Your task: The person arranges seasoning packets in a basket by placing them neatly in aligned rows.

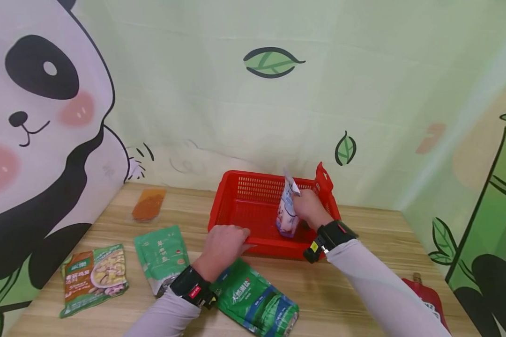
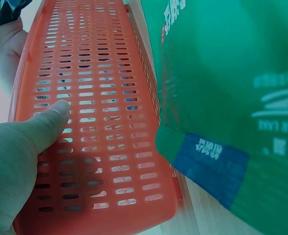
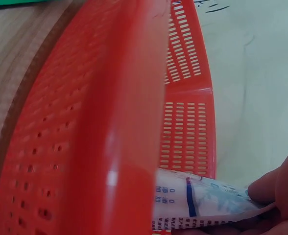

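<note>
A red plastic basket [image 1: 246, 224] with slotted walls stands on the table against the backdrop. My left hand [image 1: 224, 245] grips its near rim at the left; in the left wrist view the thumb [image 2: 53, 115] lies along the outside of the wall, the other fingers hidden behind it. Inside the basket, toward the right, a white and purple pouch [image 1: 286, 213] stands upright. My right hand [image 1: 312, 208] pinches this pouch near its top edge, as the right wrist view also shows. Behind that hand, a red packet [image 1: 323, 180] sticks up at the basket's right end.
Before the basket lies a green and blue salt pouch [image 1: 257, 299], close to my left wrist. Farther left are a green and white pouch [image 1: 162, 250], a brown and green food bag [image 1: 94, 278] and an orange packet [image 1: 149, 204]. A red spouted pouch [image 1: 426, 297] lies at right.
</note>
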`<state>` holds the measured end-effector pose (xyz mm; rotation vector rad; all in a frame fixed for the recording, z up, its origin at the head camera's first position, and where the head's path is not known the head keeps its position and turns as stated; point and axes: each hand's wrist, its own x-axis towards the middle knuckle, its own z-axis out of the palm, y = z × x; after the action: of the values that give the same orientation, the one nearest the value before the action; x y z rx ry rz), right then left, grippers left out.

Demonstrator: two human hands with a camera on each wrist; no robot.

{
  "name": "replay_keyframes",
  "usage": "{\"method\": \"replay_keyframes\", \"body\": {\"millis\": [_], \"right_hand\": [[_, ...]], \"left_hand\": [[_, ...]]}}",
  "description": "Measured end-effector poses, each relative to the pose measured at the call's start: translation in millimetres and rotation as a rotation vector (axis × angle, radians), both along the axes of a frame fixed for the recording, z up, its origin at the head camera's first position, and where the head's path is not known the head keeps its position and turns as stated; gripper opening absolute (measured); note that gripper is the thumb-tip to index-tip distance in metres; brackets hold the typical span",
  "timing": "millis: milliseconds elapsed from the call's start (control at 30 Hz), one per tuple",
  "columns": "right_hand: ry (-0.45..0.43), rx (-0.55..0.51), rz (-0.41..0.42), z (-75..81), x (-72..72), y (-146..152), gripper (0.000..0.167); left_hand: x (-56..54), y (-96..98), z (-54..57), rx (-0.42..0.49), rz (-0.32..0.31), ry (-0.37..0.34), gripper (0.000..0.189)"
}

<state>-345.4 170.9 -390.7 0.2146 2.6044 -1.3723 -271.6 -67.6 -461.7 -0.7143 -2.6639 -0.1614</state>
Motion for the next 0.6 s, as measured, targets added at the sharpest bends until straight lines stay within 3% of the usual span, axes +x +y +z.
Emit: {"method": "replay_keyframes", "body": {"millis": [300, 600], "right_hand": [[0.007, 0.246, 0.088, -5.5, 16.6, 0.8, 0.035], [0.027, 0.315, 0.077, -14.7, 23.0, -0.5, 0.044]], "left_hand": [[0.3, -0.1, 0.4, -0.009, -0.001, 0.01, 0.028], [-0.1, 0.7, -0.9, 0.003, 0.004, 0.005, 0.028]]}}
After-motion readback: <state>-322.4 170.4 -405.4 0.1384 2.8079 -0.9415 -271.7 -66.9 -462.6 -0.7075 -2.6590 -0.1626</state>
